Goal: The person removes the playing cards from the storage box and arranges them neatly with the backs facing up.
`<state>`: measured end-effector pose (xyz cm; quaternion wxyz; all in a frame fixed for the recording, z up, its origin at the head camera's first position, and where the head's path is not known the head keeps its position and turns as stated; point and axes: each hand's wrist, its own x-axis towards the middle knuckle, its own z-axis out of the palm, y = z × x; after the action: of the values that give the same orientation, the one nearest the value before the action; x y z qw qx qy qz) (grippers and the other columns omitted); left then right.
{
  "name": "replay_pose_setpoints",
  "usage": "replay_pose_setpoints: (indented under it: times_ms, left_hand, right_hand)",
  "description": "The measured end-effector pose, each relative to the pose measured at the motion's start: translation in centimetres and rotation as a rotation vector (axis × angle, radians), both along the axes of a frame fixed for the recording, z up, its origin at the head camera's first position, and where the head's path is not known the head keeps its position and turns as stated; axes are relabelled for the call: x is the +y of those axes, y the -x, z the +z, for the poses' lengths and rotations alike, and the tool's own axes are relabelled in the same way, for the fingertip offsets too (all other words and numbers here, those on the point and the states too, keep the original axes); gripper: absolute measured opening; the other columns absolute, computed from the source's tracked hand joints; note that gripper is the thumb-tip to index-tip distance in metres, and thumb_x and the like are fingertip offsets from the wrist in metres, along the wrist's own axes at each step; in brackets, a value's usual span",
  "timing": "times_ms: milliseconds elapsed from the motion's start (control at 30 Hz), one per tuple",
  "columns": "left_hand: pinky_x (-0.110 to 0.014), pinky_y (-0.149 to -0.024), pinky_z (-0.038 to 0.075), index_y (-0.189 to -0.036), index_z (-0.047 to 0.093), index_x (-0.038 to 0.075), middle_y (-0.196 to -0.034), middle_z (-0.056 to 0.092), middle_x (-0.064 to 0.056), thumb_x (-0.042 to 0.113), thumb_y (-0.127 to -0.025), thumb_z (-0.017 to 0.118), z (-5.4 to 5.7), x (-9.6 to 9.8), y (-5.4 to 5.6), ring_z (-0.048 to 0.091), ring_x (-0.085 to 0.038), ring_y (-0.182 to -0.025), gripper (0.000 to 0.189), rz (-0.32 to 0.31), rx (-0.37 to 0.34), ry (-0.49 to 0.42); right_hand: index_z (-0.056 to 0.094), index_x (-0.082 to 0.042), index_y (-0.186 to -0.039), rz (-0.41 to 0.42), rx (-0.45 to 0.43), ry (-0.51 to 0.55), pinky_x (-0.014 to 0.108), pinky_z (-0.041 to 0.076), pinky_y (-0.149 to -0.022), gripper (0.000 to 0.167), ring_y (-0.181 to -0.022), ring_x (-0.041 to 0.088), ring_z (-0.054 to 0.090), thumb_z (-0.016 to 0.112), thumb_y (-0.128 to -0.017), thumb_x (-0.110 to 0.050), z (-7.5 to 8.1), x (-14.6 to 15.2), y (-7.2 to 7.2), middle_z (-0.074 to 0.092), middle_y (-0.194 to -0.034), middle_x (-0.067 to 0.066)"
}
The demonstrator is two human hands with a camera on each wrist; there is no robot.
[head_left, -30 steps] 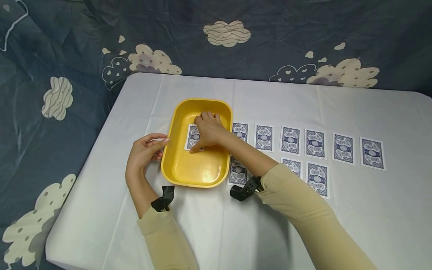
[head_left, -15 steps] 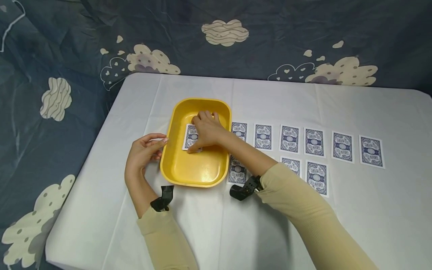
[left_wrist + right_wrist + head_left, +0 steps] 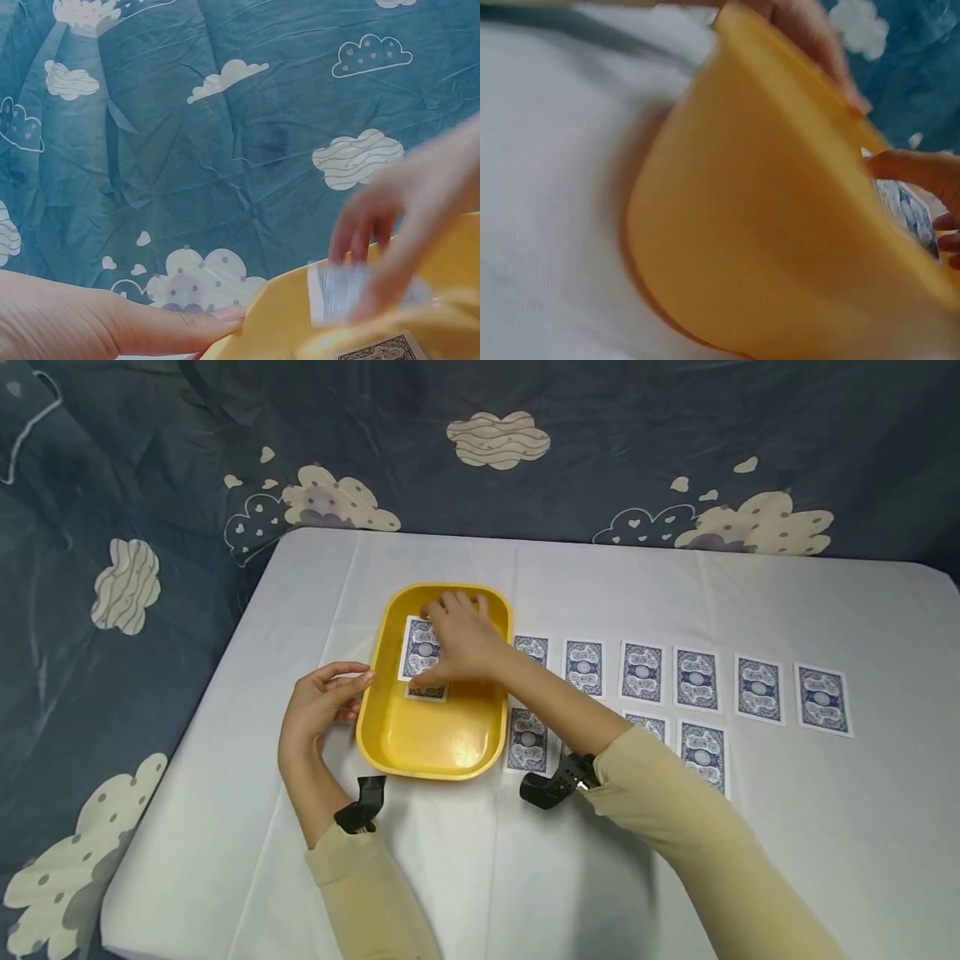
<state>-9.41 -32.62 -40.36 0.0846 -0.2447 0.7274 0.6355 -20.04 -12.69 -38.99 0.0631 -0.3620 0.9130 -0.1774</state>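
Observation:
My right hand (image 3: pixel 465 639) is inside the yellow tray (image 3: pixel 420 752), gripping a playing card (image 3: pixel 420 647) by its ends between thumb and fingers. That card is blue-backed and tilted in the left wrist view, where it is blurred. Beneath it, another playing card (image 3: pixel 426 693) lies face down on the tray floor, partly covered. Whether more cards are under it I cannot tell. At the tray's left rim my left hand (image 3: pixel 318 702) holds the edge with thumb and fingertips. Its thumb (image 3: pixel 180 328) meets the rim in the left wrist view.
To the right of the tray, a back row of face-down cards (image 3: pixel 642 672) runs across the white cloth (image 3: pixel 525 877). A nearer row, including one card (image 3: pixel 702 752), is partly hidden by my right forearm. A dark cloud-print curtain (image 3: pixel 345 418) hangs behind the table.
My right hand has shifted slightly away from me, lifting a card up off the one below, which now shows at its near end. The left hand stays at the tray rim.

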Motion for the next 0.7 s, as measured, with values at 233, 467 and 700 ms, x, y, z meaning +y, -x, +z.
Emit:
replay_pose_setpoints:
  times_ms: [233, 467, 700]
  left_hand:
    - [-0.016, -0.047, 0.046, -0.1, 0.062, 0.013, -0.062, 0.061, 0.009, 0.027, -0.08, 0.073, -0.1, 0.0, -0.1, 0.049, -0.005, -0.046, 0.026, -0.01, 0.022, -0.011]
    - [-0.017, -0.048, 0.048, -0.1, 0.061, 0.013, -0.063, 0.062, 0.008, 0.027, -0.079, 0.073, 0.0, 0.1, -0.4, 0.05, -0.005, -0.046, 0.028, 0.001, 0.008, -0.015]
    - [-0.017, -0.049, 0.048, -0.101, 0.061, 0.014, -0.061, 0.06, 0.008, 0.031, -0.078, 0.073, 0.2, 0.5, -0.5, 0.049, -0.005, -0.047, 0.031, -0.001, -0.01, 0.016]
  right_hand:
    - [0.049, -0.011, -0.124, -0.025, 0.078, 0.147, 0.045, 0.02, -0.102, 0.095, -0.106, 0.022, 0.038, 0.078, -0.052, -0.065, 3.4, 6.3, -1.2, 0.047, -0.114, 0.005]
    - [0.049, -0.014, -0.123, -0.091, 0.111, 0.093, 0.052, 0.02, -0.101, 0.093, -0.108, 0.03, 0.04, 0.083, -0.049, -0.058, 4.0, 17.0, -2.9, 0.047, -0.115, 0.01]
    - [0.051, -0.014, -0.121, -0.267, 0.095, -0.086, 0.061, 0.022, -0.093, 0.094, -0.107, 0.042, 0.041, 0.085, -0.044, -0.057, 2.8, 28.1, -6.0, 0.047, -0.117, 0.017]
